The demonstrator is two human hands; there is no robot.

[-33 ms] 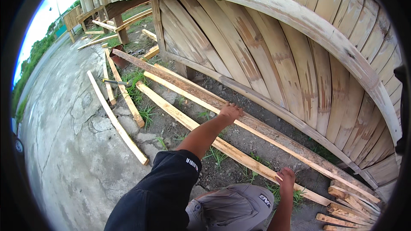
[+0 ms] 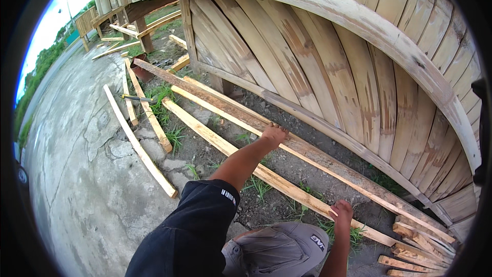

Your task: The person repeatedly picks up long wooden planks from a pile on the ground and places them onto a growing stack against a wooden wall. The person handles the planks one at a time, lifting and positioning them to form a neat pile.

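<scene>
A long rough brown board (image 2: 230, 114) runs along the foot of the bamboo wall, and a narrow pale wooden strip (image 2: 318, 166) lies along its near side. My left hand (image 2: 275, 132) reaches out over both, its fingers bent down on the board. Nearer to me, a pale plank (image 2: 225, 143) lies roughly alongside on the ground. By its right part is my right hand (image 2: 342, 211), its fingers curled in; what they hold, if anything, is hidden. Whether that hand touches the plank I cannot tell.
Several short wood pieces (image 2: 417, 249) are piled at the lower right. A hammer (image 2: 138, 98) rests across loose strips at the left, near a reddish-brown pot (image 2: 143, 72). The curved bamboo wall (image 2: 328, 66) rises beyond the boards. Cracked concrete (image 2: 82, 159) spreads to the left.
</scene>
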